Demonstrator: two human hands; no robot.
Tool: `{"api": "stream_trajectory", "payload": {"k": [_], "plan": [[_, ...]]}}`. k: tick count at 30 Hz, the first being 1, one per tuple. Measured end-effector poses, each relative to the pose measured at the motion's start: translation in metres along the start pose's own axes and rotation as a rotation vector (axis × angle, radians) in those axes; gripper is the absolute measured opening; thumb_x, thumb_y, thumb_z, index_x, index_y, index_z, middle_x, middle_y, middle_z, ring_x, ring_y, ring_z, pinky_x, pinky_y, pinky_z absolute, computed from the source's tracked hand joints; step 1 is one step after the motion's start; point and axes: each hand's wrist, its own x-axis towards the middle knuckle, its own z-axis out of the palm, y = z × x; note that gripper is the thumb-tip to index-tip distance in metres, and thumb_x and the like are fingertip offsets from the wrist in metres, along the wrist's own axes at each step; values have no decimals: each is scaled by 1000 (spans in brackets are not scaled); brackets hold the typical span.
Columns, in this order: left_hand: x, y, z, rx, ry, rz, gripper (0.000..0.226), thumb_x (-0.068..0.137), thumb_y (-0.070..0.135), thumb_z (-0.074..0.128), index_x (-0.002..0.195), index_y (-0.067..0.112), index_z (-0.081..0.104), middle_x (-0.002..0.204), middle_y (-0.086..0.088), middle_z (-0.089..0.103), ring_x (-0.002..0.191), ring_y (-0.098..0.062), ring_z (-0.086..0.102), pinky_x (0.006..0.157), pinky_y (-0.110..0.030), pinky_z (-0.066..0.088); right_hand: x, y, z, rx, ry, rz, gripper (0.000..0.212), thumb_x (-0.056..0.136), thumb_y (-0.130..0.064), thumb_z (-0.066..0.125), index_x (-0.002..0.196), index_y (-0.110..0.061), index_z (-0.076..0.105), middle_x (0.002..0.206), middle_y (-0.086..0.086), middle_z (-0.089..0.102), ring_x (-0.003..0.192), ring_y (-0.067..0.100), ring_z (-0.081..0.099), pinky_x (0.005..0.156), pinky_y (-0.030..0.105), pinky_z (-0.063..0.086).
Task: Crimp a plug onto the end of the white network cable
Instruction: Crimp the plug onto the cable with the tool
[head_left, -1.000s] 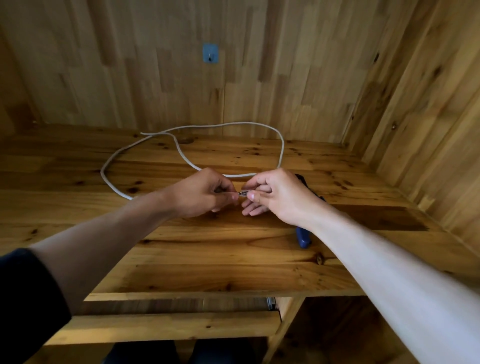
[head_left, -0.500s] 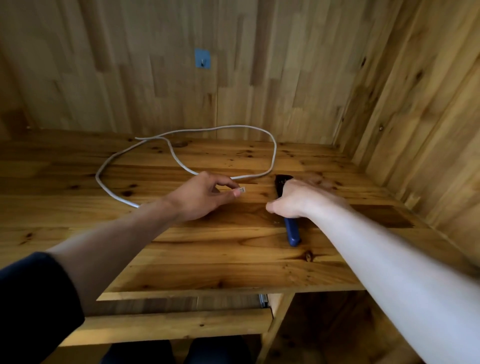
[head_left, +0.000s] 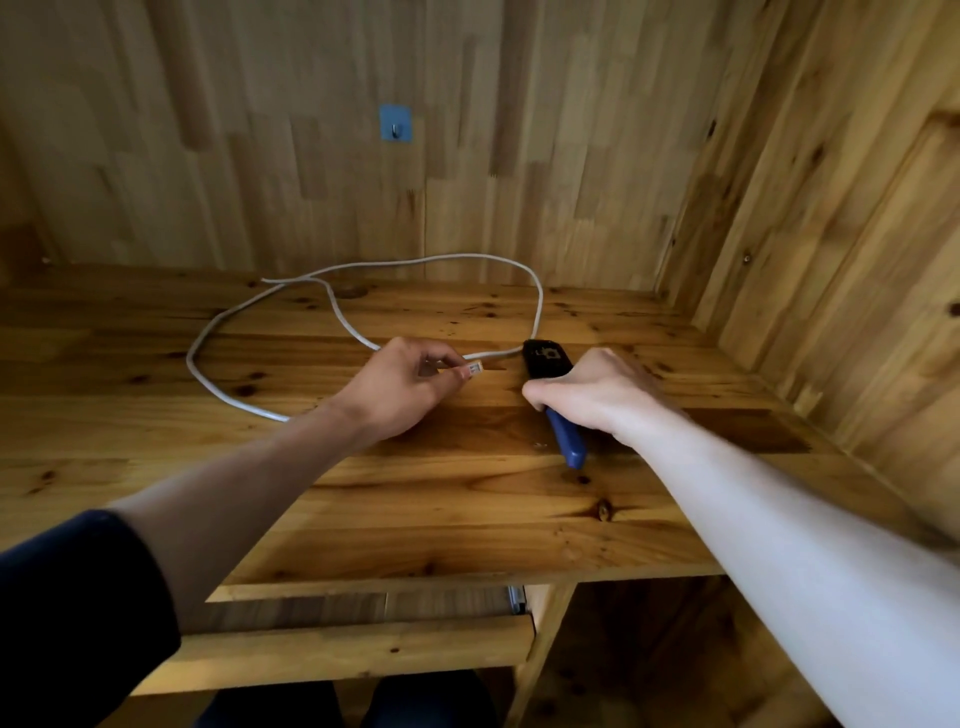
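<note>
now left fingers (head_left: 445, 381) pinch the clear plug (head_left: 474, 369) on looped white cable (head_left: 540, 306); right fingers (head_left: 541, 397) grip blue-handled crimper (head_left: 546, 359).

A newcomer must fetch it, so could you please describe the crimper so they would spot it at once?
Look at the right half of the wooden desk. There the right hand grips the crimper. It is the only tool: black head, blue handles, just right of the plug on the white cable.
</note>
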Motion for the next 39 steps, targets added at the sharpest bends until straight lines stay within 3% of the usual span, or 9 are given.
{"api": "stream_trajectory", "payload": {"k": [4,8,10,14,17,22,27,34,39], "plan": [[3,-3,0,-33,75,7,10,91,33,63,92,29,72,50,19,56,49,3,50,46,-12,33,3,-8,-10,489,-143,65,41,60,-50,68,84,-16,63,84,5,62,78,21,57,64,30,45],[4,-2,-3,-26,121,6,10,90,34,63,90,29,72,49,19,58,48,2,49,43,-10,34,6,-9,-31,1116,-483,211,59,68,-45,64,107,-3,58,102,17,58,89,30,57,79,41,53],[5,2,-5,4,161,1,10,90,33,63,89,28,72,60,12,64,58,-4,56,51,-21,44,4,-9,-37,1215,-625,153,55,65,-31,62,110,0,55,106,20,53,96,34,56,86,51,54],[5,7,-7,37,187,-1,14,90,34,60,95,28,71,82,-1,71,79,-19,65,74,-40,57,-2,-14,-39,989,-726,91,65,45,-2,52,110,-5,50,107,19,46,96,36,55,88,62,50],[4,10,-6,88,187,31,15,90,37,59,96,29,70,82,-3,71,80,-22,64,74,-46,57,-5,-19,-41,750,-788,86,83,40,3,49,122,-10,46,109,20,51,93,41,62,88,67,48],[1,11,-7,144,234,54,12,90,32,58,91,28,69,73,-10,70,72,-30,63,66,-52,55,-7,-23,-41,629,-794,32,69,43,1,49,111,-6,53,103,20,57,83,38,66,82,58,55],[0,10,-9,189,240,83,13,90,32,58,93,26,70,70,-9,67,68,-29,60,62,-50,54,-13,-25,-40,604,-817,5,52,40,-3,51,92,-8,51,102,23,58,80,37,66,79,49,58],[-1,3,-5,251,245,113,10,89,32,61,90,27,69,65,2,60,60,-17,53,52,-34,44,-15,-23,-41,564,-848,12,74,42,-4,49,115,2,51,102,29,64,79,35,70,82,49,58],[-1,3,-5,303,259,113,12,89,34,60,92,29,69,62,8,59,58,-11,54,49,-27,35,-20,-26,-43,506,-849,14,63,43,-4,48,105,3,53,103,28,64,85,37,67,88,51,55]]}}
